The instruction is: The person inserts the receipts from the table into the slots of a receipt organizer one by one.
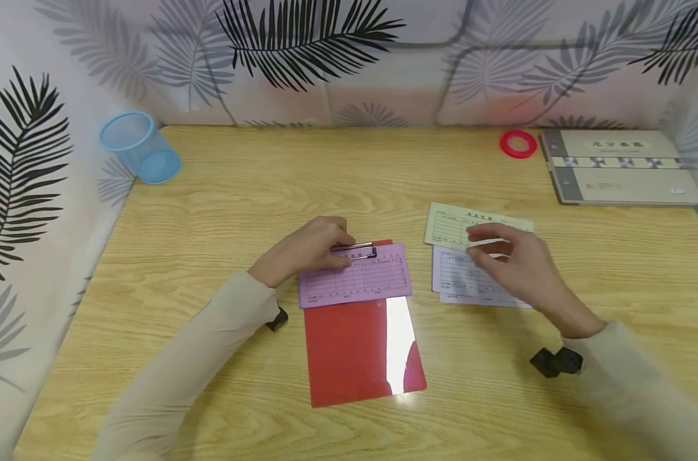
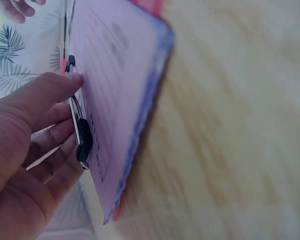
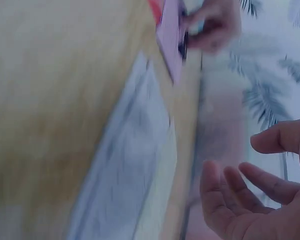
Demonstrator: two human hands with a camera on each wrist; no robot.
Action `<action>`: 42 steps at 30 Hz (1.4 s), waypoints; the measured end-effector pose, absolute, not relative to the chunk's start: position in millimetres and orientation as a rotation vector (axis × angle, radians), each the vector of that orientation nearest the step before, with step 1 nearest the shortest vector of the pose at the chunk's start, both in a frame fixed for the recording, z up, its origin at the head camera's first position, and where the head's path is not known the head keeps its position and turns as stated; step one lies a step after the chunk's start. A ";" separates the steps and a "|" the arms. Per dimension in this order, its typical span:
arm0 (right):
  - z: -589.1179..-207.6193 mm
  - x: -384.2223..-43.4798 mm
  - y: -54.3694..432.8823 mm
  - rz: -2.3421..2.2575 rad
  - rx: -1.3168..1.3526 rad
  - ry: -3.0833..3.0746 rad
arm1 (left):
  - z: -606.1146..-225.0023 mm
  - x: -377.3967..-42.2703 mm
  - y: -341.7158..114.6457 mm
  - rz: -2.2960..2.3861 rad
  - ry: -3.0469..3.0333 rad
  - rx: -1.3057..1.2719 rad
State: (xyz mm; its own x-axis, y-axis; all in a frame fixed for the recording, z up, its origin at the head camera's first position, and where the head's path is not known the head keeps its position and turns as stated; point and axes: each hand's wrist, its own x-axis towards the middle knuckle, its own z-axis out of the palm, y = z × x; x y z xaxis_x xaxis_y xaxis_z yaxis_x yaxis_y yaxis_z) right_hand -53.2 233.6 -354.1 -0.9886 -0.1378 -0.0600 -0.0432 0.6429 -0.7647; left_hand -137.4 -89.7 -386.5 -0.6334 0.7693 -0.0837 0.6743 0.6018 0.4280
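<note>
A red clipboard [image 1: 346,358] lies on the table with a purple printed form pad [image 1: 360,288] across its upper part. The metal clip [image 2: 83,140] sits along the pad's top edge. My left hand [image 1: 311,251] pinches the clip, thumb on the front and fingers behind, as the left wrist view shows. To the right lie a pale green form pad [image 1: 448,225] and white form pads [image 1: 454,275], the green one overlapping the white. Above these my right hand [image 1: 516,269] hovers with loosely bent fingers and nothing between them; thumb and fingertips stay apart in the right wrist view.
A blue mesh pen cup [image 1: 144,150] stands at the back left corner. At the back right are a red tape roll [image 1: 519,144] and a grey-beige ledger book [image 1: 625,173]. Leaf-patterned cloth [image 1: 303,57] hangs behind the wooden table [image 1: 257,186].
</note>
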 end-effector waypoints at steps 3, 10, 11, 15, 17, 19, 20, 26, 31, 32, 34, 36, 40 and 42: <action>-350.3 -61.6 260.9 -1.200 -0.106 2.857 | -388.0 -137.0 -92.4 0.587 2.566 1.168; -353.8 -88.0 309.0 -0.922 0.028 2.880 | -389.2 -140.0 -96.2 0.644 2.560 1.132; -355.9 -91.0 313.3 -0.894 0.031 2.868 | -388.9 -140.7 -96.0 0.652 2.556 1.132; -367.3 -102.0 325.2 -0.801 -0.029 2.818 | -386.9 -142.0 -94.3 0.651 2.549 1.128; -373.5 -106.7 328.7 -0.712 -0.088 2.817 | -386.3 -141.5 -93.3 0.634 2.550 1.121; -378.9 -110.8 330.2 -0.617 -0.144 2.830 | -386.4 -140.7 -92.7 0.608 2.555 1.118; -381.0 -112.3 330.8 -0.578 -0.163 2.835 | -386.5 -140.2 -92.5 0.600 2.556 1.114; -385.3 -117.9 331.1 -0.498 -0.204 2.839 | -387.2 -138.0 -92.9 0.601 2.555 1.106; -384.2 -117.0 329.9 -0.550 -0.143 2.785 | -386.3 -137.2 -92.4 0.603 2.545 1.123; -384.2 -116.2 329.7 -0.561 -0.136 2.782 | -386.0 -137.0 -92.2 0.599 2.545 1.125; -384.1 -115.3 328.8 -0.585 -0.130 2.787 | -385.9 -136.5 -92.3 0.598 2.543 1.117; -384.4 -114.7 327.4 -0.602 -0.135 2.807 | -386.1 -136.0 -92.9 0.597 2.546 1.107; -385.4 -112.5 324.7 -0.628 -0.109 2.840 | -386.9 -134.7 -94.8 0.602 2.553 1.093; -386.5 -109.7 323.3 -0.637 -0.097 2.859 | -387.2 -134.1 -95.3 0.602 2.556 1.092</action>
